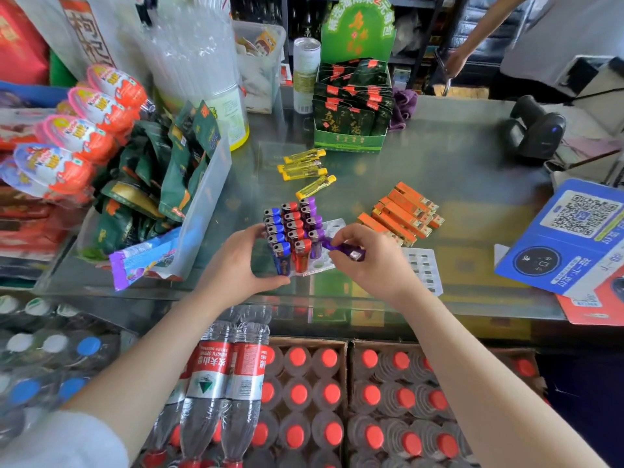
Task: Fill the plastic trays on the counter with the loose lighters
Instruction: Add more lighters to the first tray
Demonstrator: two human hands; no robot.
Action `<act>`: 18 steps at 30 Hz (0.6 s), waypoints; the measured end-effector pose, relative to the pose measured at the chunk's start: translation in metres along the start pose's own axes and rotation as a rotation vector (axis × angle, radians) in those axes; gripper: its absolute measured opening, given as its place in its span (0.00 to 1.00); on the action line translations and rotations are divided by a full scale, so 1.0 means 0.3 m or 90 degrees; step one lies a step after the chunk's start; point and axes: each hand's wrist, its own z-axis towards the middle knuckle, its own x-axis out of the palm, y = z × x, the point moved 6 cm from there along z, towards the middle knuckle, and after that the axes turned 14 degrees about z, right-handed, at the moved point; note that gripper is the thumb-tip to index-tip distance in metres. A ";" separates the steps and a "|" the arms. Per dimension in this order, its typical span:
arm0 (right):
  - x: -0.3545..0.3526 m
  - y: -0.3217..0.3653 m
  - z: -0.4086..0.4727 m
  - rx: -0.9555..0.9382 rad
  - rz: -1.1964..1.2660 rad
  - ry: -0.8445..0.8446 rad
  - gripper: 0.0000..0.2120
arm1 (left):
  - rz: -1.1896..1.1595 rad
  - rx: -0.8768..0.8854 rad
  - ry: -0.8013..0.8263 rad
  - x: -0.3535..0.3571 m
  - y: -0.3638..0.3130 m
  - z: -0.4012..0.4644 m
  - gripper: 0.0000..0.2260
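A clear plastic tray sits mid-counter, holding upright rows of blue, red and purple lighters; its right side shows bare holes. My left hand grips the tray's near-left corner. My right hand holds a purple lighter, tilted almost flat, its base end pointing at the purple row. Several loose yellow lighters lie behind the tray. A pile of orange lighters lies to the right.
A green display box of packets stands at the back. A clear bin of snack packs crowds the left. A barcode scanner and blue QR sign are right. Another person stands far right behind the counter. Bottled water crates sit below.
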 end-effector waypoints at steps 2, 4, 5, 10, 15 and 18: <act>-0.003 0.004 -0.001 -0.025 -0.020 -0.039 0.03 | 0.003 -0.004 0.000 0.000 0.004 -0.002 0.32; -0.001 -0.001 -0.002 -0.044 -0.027 -0.071 0.07 | 0.004 -0.003 0.002 0.000 0.005 -0.001 0.32; 0.008 -0.005 -0.002 -0.050 -0.038 -0.074 0.08 | 0.003 0.000 0.004 0.002 0.007 0.000 0.32; 0.048 -0.026 0.018 -0.023 -0.115 -0.080 0.14 | 0.012 -0.004 0.012 0.011 0.017 0.001 0.33; 0.060 -0.014 0.039 0.010 -0.128 -0.071 0.17 | 0.003 -0.006 0.011 0.018 0.023 0.000 0.33; 0.074 -0.026 0.037 0.021 -0.123 -0.057 0.19 | 0.005 -0.010 0.013 0.017 0.021 0.000 0.34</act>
